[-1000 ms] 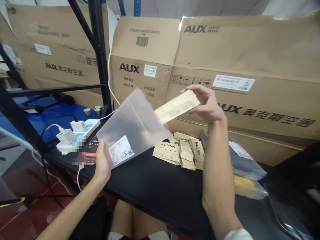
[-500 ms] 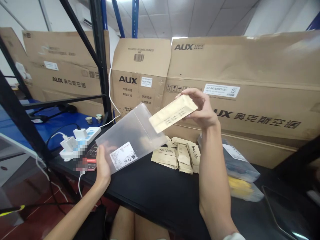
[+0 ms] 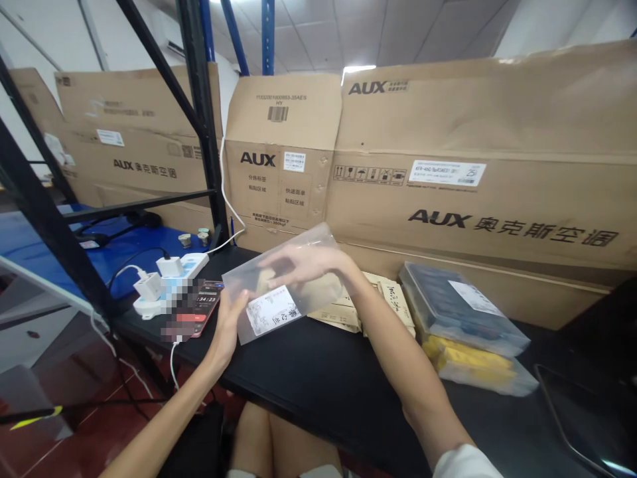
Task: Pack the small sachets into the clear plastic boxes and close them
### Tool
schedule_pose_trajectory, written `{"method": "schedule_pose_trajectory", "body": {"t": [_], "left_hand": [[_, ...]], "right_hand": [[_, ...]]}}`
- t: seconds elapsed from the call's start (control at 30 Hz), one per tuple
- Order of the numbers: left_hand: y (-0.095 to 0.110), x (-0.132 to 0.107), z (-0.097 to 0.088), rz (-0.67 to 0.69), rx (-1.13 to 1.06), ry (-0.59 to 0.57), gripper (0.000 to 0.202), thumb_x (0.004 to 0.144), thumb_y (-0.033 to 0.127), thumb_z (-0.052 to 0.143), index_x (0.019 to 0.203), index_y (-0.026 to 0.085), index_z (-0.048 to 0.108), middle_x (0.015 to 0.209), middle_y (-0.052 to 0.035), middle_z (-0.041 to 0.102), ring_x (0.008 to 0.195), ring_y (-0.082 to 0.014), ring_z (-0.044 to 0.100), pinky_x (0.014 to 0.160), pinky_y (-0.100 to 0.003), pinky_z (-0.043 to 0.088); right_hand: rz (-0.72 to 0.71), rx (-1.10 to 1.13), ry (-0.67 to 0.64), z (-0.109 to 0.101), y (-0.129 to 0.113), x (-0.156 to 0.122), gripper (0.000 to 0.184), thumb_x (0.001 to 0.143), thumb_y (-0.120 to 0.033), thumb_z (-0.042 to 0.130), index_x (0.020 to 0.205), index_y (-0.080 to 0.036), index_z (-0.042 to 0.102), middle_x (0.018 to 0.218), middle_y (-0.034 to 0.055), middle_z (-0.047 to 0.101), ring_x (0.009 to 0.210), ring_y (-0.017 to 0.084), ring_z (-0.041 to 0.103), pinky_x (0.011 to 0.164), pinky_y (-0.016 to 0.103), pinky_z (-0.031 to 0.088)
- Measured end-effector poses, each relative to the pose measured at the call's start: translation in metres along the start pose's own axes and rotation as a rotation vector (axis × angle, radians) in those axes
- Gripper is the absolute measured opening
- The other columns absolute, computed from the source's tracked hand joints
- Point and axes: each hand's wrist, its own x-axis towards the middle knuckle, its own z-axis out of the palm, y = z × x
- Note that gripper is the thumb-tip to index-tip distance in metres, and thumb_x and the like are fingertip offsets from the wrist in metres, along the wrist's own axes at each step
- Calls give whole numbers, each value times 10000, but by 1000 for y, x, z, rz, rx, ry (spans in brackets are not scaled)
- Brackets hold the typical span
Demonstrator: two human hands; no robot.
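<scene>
My left hand is closed on the lower left edge of a frosted clear plastic bag, which is tilted above the table. The bag has a white printed label with dark handwriting on its front. My right hand reaches into the bag from the right and shows blurred through the film. Its fingers are around a pale brown paper packet, partly hidden by the hand and label. Just behind the bag, several flat brown paper packets with handwriting lie on the black table.
Filled plastic bags, one dark and one yellow, are stacked on the right. A phone and a white power strip with plugs lie on the left. Large cardboard boxes stand behind. A black rack post rises at left.
My right hand has moved left and down with the paper packet, from outside the bag's opening to inside it. The bag has shifted slightly right and down with my left hand.
</scene>
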Motion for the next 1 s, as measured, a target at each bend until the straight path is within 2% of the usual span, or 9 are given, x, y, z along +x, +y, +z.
{"method": "schedule_pose_trajectory", "body": {"t": [0.1,0.2,0.4,0.5,0.6,0.7,0.8,0.87,1.0], "left_hand": [[1,-1,1,-5,57,-92,685,875,568,840,1439,236,638,1484,-103,674,1441,-342,582,1227,-451,406],[-1,-1,0,-12,83,-149,696,874,568,839,1448,225,643,1478,-111,684,1446,-370,581,1244,-489,390],[-7,3,-5,-6,52,-189,654,934,549,788,1489,238,636,1548,-109,653,1493,-363,552,1250,-474,394],[-8,3,-5,21,54,-172,666,924,533,805,1502,248,636,1550,-102,654,1494,-352,556,1250,-444,396],[-6,1,-3,19,46,-159,684,909,529,821,1504,252,629,1511,-98,678,1459,-348,588,1225,-428,423],[-3,-1,-1,-22,29,-125,690,853,535,872,1432,225,658,1412,-107,726,1353,-351,661,1139,-421,496],[2,-1,1,-89,-29,-59,715,773,512,937,1368,205,686,1322,-108,759,1202,-336,733,1036,-416,562],[5,0,2,-129,-106,18,710,751,491,953,1343,191,701,1321,-113,760,1157,-324,751,1015,-413,583],[10,5,2,-159,-277,163,603,831,475,890,1325,180,712,1347,-126,756,1177,-320,745,995,-402,614]], "right_hand": [[-48,-98,-190,-2,11,7,549,693,-133,892,1217,-227,757,1280,59,782,1130,266,744,786,311,658],[-15,-243,-172,-3,16,9,610,622,13,758,1189,-204,696,1323,75,732,1188,284,711,904,360,642],[278,-116,-273,8,7,3,582,809,-85,681,1367,-231,599,898,34,788,768,255,772,684,349,632],[124,-80,-250,10,2,2,703,794,-96,749,1462,-248,593,1276,90,792,1180,331,762,882,368,662],[26,-97,-253,10,2,3,797,778,-51,761,1534,-228,583,1618,125,605,1534,366,532,1119,410,591],[37,-104,-300,3,-3,-2,763,852,-49,741,1580,-192,561,1679,166,535,1533,341,544,1162,422,565],[88,-81,-325,-16,-19,-21,583,985,-144,676,1562,-160,593,1535,187,672,1345,294,710,994,365,651],[69,-83,-196,-35,-28,-39,442,1025,-267,683,1449,-144,695,1357,172,779,1132,265,800,905,361,674],[-42,1,370,-70,-21,-68,285,969,-332,769,1177,-138,779,1062,132,834,899,234,813,826,391,683]]}}
